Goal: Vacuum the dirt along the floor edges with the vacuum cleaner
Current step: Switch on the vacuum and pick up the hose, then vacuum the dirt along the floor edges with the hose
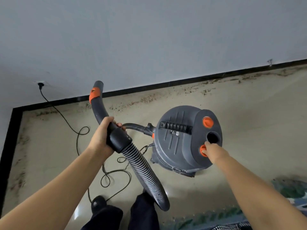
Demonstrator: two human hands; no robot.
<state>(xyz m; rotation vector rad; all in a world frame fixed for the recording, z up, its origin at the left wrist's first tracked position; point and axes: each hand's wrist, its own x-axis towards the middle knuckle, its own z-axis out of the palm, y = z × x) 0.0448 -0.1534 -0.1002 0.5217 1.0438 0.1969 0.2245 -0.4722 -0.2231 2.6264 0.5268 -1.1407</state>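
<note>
A grey drum vacuum cleaner (181, 138) with orange knobs stands on the beige floor. My left hand (101, 136) grips the black curved hose handle (98, 103), whose open end points up toward the wall. The ribbed hose (146, 175) loops down past my legs. My right hand (210, 149) rests on the lower orange knob (203, 150) on the vacuum's lid, fingers pinched around it. Brown dirt (149, 99) lies in a band along the black skirting at the back wall, and more dirt (20, 155) runs along the left edge.
A black power cord (78, 138) runs from a wall socket (40, 84) and coils on the floor by my feet. A patterned green rug (292, 191) lies at the lower right. The black skirting (182, 80) marks the wall's foot.
</note>
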